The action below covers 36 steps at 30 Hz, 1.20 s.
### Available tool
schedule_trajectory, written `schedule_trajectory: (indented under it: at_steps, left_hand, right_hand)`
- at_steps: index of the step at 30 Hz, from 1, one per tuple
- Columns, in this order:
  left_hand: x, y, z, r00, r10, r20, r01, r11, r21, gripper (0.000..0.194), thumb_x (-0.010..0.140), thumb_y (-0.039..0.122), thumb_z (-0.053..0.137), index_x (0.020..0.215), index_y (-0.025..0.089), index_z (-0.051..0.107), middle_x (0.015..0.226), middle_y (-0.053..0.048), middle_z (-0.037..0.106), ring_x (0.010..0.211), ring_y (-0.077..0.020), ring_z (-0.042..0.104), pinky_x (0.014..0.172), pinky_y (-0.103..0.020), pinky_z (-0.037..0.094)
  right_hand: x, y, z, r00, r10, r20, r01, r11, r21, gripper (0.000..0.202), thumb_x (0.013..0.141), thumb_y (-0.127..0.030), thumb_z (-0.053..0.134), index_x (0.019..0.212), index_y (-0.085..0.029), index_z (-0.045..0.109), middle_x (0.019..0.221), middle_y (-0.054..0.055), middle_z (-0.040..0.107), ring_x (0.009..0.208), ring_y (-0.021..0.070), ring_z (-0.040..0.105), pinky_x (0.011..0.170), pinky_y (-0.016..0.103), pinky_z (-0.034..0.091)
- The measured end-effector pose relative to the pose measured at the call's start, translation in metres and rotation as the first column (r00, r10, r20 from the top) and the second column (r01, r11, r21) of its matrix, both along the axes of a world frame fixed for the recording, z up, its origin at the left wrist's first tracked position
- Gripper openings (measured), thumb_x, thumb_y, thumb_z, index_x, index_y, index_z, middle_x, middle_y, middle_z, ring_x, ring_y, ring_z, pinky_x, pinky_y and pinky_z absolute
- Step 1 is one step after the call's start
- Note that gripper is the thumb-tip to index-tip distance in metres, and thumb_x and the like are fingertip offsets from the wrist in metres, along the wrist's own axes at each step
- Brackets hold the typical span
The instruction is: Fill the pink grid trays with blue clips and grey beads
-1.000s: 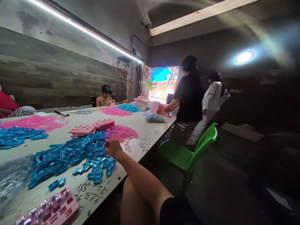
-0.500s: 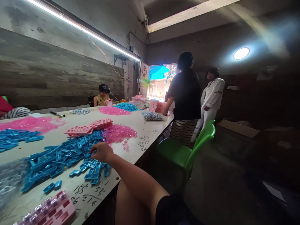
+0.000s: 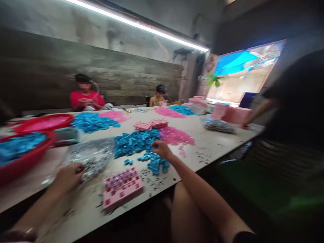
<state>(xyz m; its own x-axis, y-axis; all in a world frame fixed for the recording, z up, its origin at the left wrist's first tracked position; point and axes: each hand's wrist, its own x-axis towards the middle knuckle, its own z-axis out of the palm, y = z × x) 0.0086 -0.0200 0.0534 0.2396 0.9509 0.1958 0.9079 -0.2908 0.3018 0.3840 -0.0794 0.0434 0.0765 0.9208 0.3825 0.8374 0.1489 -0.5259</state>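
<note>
My right hand [image 3: 162,150] is over the near right side of a pile of blue plastic pieces [image 3: 136,141], its fingers curled together; anything between them is too small to make out. My left hand [image 3: 69,177] is at the edge of a clear plastic bag of small shiny parts [image 3: 93,162]. Its fingers are bent and blurred, and what they hold is unclear. Between my hands, near the table edge, lies a pink tray [image 3: 124,194] with clear purplish pieces in its back slots. Pink translucent pieces [image 3: 177,135] are heaped beyond my right hand.
Red basins [image 3: 52,138] stand at the left. Two stacked pink trays [image 3: 144,126] lie behind the blue pile. Two people [image 3: 87,98] [image 3: 157,100] sit across the table [image 3: 202,145]. A person in dark clothes [image 3: 296,111] stands close at the right, a hand on the table.
The view has swung left, bringing my left hand, the red basins and a seated person in red into sight. My right hand stays near the blue pile.
</note>
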Motion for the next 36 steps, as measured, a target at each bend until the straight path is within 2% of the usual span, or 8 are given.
schedule_trajectory:
  at_steps: [2,4,7,15,19,24,30,36]
  left_hand:
    - [-0.008,0.000,-0.005,0.999,-0.039,-0.030,0.039,0.999,0.001,0.008,0.067,0.019,0.054,0.071,0.018,0.061,0.075,-0.002,0.067,0.078,-0.0209,0.061,0.072,-0.027,0.044]
    - [-0.009,0.002,-0.010,1.000,-0.004,-0.027,0.004,1.000,-0.005,0.012,0.066,0.021,0.053,0.074,0.018,0.062,0.081,-0.005,0.068,0.080,-0.0211,0.061,0.074,-0.027,0.043]
    - [-0.008,0.006,-0.014,0.998,-0.009,0.055,0.010,1.000,-0.019,0.016,0.065,0.021,0.052,0.076,0.016,0.063,0.082,-0.009,0.068,0.081,-0.0237,0.061,0.075,-0.030,0.043]
    - [-0.007,0.005,-0.019,0.974,-0.057,0.221,0.075,0.994,-0.074,0.023,0.068,0.033,0.053,0.081,0.016,0.062,0.076,-0.004,0.066,0.074,-0.0200,0.060,0.067,-0.028,0.044]
    - [0.004,-0.006,-0.014,0.868,-0.038,0.496,0.148,0.972,-0.185,0.039,0.064,0.045,0.059,0.087,0.014,0.061,0.068,-0.002,0.064,0.067,-0.0190,0.059,0.061,-0.027,0.041]
    - [0.024,-0.023,-0.008,0.715,-0.067,0.696,0.308,0.924,-0.227,0.041,0.062,0.043,0.066,0.090,0.014,0.060,0.085,-0.005,0.066,0.077,-0.0183,0.060,0.071,-0.028,0.043]
    - [0.035,-0.034,-0.005,0.694,-0.096,0.714,0.353,0.909,-0.222,0.036,0.063,0.035,0.066,0.092,0.015,0.060,0.096,-0.008,0.065,0.086,-0.0206,0.061,0.076,-0.032,0.047]
    - [0.066,-0.061,-0.005,0.775,-0.369,0.514,0.491,0.863,-0.120,0.016,0.069,0.022,0.059,0.081,0.016,0.065,0.082,-0.004,0.068,0.079,-0.0187,0.062,0.076,-0.029,0.047]
  right_hand:
    - [0.001,0.004,-0.005,0.999,0.040,-0.025,-0.040,0.999,0.010,0.022,0.064,-0.005,0.056,0.081,-0.014,0.065,0.080,0.004,0.066,0.075,0.0153,0.059,0.072,0.024,0.045]
    - [0.002,0.007,-0.009,0.997,0.071,-0.037,-0.071,0.997,0.011,0.019,0.064,-0.006,0.056,0.079,-0.014,0.065,0.078,0.004,0.066,0.073,0.0159,0.059,0.070,0.025,0.045]
    - [0.001,0.008,-0.012,0.997,0.078,-0.008,-0.078,0.997,-0.002,0.018,0.065,-0.010,0.057,0.079,-0.015,0.065,0.079,0.004,0.066,0.073,0.0156,0.059,0.069,0.024,0.044]
    - [-0.010,0.004,-0.008,0.996,0.090,0.019,-0.089,0.995,-0.038,0.019,0.066,-0.011,0.055,0.080,-0.017,0.066,0.080,0.003,0.066,0.076,0.0160,0.059,0.069,0.024,0.045]
    - [-0.037,-0.001,-0.005,0.979,0.192,-0.069,-0.192,0.981,0.003,0.023,0.067,-0.011,0.052,0.084,-0.017,0.067,0.083,0.004,0.063,0.074,0.0143,0.058,0.067,0.024,0.046]
    - [-0.084,-0.008,-0.005,0.914,0.358,-0.189,-0.369,0.929,-0.028,0.023,0.066,-0.008,0.050,0.075,-0.017,0.070,0.084,0.004,0.060,0.072,0.0115,0.056,0.067,0.022,0.046]
    - [-0.099,-0.010,-0.008,0.876,0.433,-0.215,-0.454,0.889,-0.061,0.026,0.066,-0.007,0.052,0.082,-0.016,0.070,0.078,0.004,0.065,0.065,0.0106,0.058,0.061,0.021,0.046]
    - [-0.092,-0.011,-0.006,0.889,0.436,-0.139,-0.446,0.893,-0.056,0.025,0.061,-0.002,0.054,0.073,-0.015,0.070,0.075,0.003,0.065,0.065,0.0104,0.058,0.059,0.018,0.044]
